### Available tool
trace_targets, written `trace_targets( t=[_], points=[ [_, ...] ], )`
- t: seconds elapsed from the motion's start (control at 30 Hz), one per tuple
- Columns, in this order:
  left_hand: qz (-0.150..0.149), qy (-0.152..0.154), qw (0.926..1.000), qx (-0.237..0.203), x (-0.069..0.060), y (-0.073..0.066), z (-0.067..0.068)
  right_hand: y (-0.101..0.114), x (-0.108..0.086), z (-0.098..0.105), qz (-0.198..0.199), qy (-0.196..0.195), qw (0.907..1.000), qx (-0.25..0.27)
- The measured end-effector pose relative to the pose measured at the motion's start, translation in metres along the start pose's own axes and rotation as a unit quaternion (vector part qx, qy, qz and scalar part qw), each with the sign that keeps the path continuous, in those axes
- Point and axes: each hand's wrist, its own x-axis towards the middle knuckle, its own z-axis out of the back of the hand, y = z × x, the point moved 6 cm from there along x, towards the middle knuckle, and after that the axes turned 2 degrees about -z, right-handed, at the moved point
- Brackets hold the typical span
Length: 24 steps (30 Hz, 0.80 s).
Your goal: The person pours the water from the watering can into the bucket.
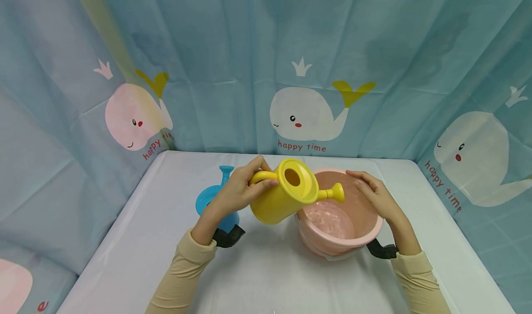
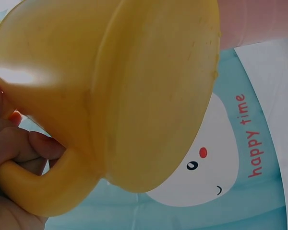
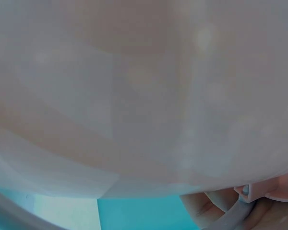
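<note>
My left hand (image 1: 248, 184) grips the handle of a yellow watering can (image 1: 272, 205), which is lifted and tipped to the right. Its spout hangs over the mouth of a pink bucket (image 1: 328, 244). Up close in the left wrist view, the can's base (image 2: 158, 96) has droplets along its edge and fingers (image 2: 14, 143) wrap the handle. Clear water (image 1: 332, 219) shows in the bucket. At the bucket's right rim, my right hand (image 1: 376, 194) holds on, fingers over the edge. The bucket's wall fills most of the right wrist view, with the hand partly hidden beside a handle joint (image 3: 247, 190).
A blue watering can (image 1: 205, 197) stands on the white table (image 1: 137, 240) to the left, partly behind my left hand and wrist. Light blue curtains (image 1: 216, 111) printed with whales surround the table at the back and sides.
</note>
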Motion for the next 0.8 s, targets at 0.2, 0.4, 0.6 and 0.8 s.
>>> trace_targets(
  t=[0.2, 0.4, 0.6, 0.8],
  points=[
    [0.000, 0.000, 1.0000, -0.004, -0.0002, 0.0003, -0.0001, 0.0006, -0.0001, 0.0000, 0.001, -0.002, 1.0000, -0.002],
    [0.004, 0.000, 1.0000, -0.005, -0.0004, 0.0006, -0.0003, 0.0009, 0.0000, -0.0003, 0.001, -0.003, 1.0000, -0.003],
    [0.006, 0.001, 1.0000, -0.006, -0.0008, 0.0014, -0.0001, 0.0008, -0.0003, -0.0005, 0.001, -0.003, 1.0000, -0.007],
    [0.003, 0.001, 1.0000, -0.005, -0.0006, 0.0009, 0.0001, 0.0011, -0.0005, -0.0005, 0.005, -0.006, 0.9999, -0.007]
  ],
)
